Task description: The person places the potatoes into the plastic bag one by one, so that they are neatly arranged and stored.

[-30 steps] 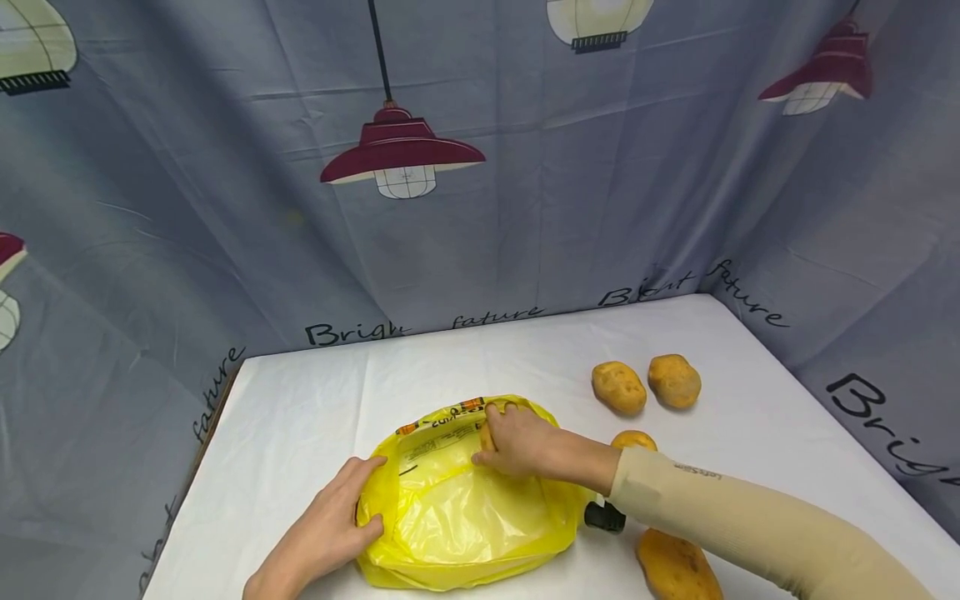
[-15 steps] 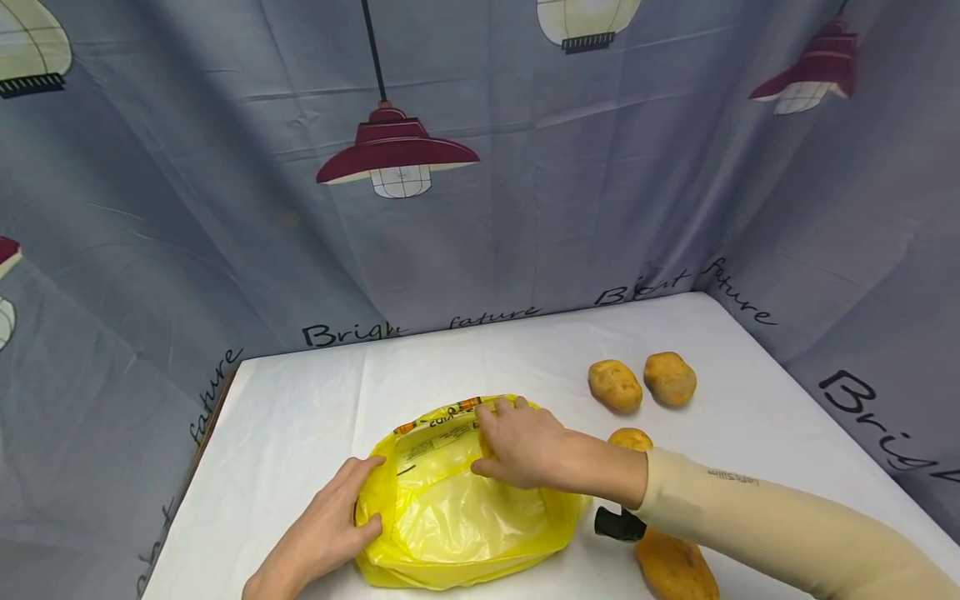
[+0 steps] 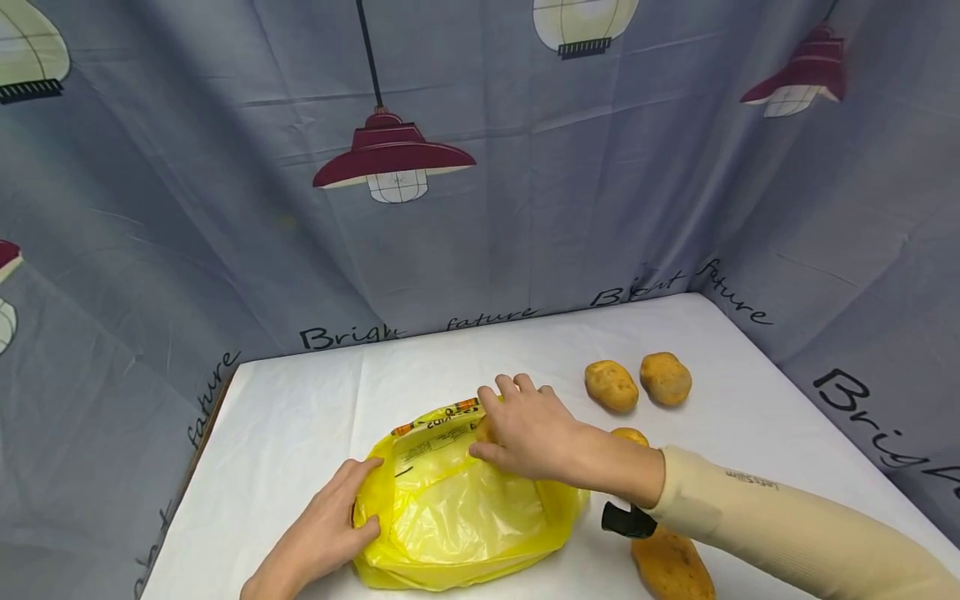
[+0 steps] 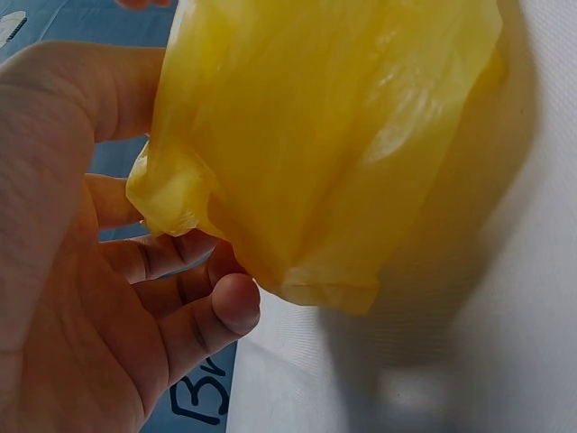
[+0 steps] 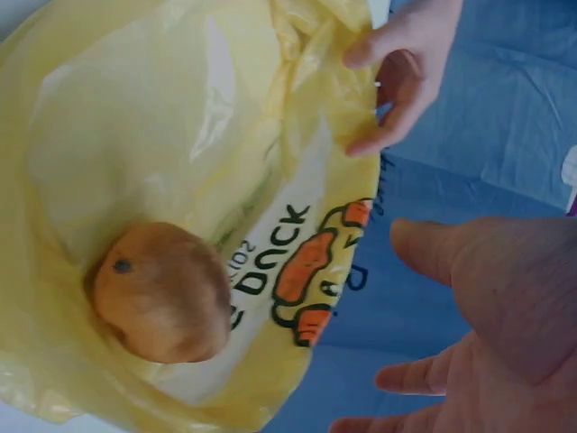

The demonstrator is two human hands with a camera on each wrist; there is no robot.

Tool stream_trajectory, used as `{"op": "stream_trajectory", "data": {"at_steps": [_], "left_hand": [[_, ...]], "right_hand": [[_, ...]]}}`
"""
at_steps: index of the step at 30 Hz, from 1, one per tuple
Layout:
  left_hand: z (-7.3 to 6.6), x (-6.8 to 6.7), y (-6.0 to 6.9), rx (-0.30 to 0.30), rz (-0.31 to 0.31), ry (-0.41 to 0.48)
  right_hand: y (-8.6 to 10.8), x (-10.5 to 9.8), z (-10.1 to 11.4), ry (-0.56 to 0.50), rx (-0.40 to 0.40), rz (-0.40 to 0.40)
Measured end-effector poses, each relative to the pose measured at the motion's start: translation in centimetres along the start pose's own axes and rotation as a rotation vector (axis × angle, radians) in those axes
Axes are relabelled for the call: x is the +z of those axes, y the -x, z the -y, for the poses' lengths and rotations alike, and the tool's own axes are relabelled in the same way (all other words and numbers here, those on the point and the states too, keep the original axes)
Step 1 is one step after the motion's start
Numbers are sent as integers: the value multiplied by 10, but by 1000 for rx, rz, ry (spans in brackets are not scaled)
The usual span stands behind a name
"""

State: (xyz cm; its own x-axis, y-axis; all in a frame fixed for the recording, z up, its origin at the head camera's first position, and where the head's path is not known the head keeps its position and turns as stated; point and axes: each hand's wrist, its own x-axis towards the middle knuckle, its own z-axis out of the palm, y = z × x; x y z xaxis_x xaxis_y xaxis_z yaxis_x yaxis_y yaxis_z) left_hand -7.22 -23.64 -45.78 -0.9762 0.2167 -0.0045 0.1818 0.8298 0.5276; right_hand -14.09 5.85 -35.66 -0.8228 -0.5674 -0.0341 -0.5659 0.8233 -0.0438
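A yellow plastic bag (image 3: 465, 517) lies on its base with its mouth spread, printed with a duck design along the rim. At its left edge my left hand (image 3: 322, 525) holds the rim between thumb and fingers. My right hand (image 3: 528, 433) is over the right side of the mouth; in the right wrist view its fingers (image 5: 419, 374) are extended with nothing between them. Inside the bag, a potato (image 5: 167, 293) rests against the plastic, apart from that hand. In the head view only a sliver of this potato shows beside the right fingers.
Two potatoes, one (image 3: 611, 386) left of the other (image 3: 665, 379), sit on the white table (image 3: 300, 417) at back right. Another potato (image 3: 630, 435) is partly hidden behind the right wrist. A larger potato (image 3: 672, 567) lies near the front, below the right sleeve (image 3: 780, 508).
My right hand has risen slightly out of the bag's mouth and its fingers have come away from the potato, which stays inside. The left hand keeps its place at the rim.
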Motion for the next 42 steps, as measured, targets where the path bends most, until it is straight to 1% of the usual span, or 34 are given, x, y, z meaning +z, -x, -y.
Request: {"op": "stream_trajectory", "data": {"at_steps": [8, 12, 25, 31, 35, 42], "left_hand": [[2, 2, 1, -5, 7, -3], [3, 3, 1, -3, 7, -2], [3, 3, 0, 9, -4, -5], [2, 2, -2, -8, 5, 8], [2, 2, -3, -21, 18, 2], [3, 1, -4, -20, 24, -4]], "right_hand": [[0, 9, -16, -35, 70, 29], [0, 9, -25, -43, 96, 15], [2, 11, -50, -34, 146, -16], [3, 14, -63, -34, 179, -39], [3, 17, -70, -48, 207, -39], [4, 20, -83, -62, 255, -22]]}}
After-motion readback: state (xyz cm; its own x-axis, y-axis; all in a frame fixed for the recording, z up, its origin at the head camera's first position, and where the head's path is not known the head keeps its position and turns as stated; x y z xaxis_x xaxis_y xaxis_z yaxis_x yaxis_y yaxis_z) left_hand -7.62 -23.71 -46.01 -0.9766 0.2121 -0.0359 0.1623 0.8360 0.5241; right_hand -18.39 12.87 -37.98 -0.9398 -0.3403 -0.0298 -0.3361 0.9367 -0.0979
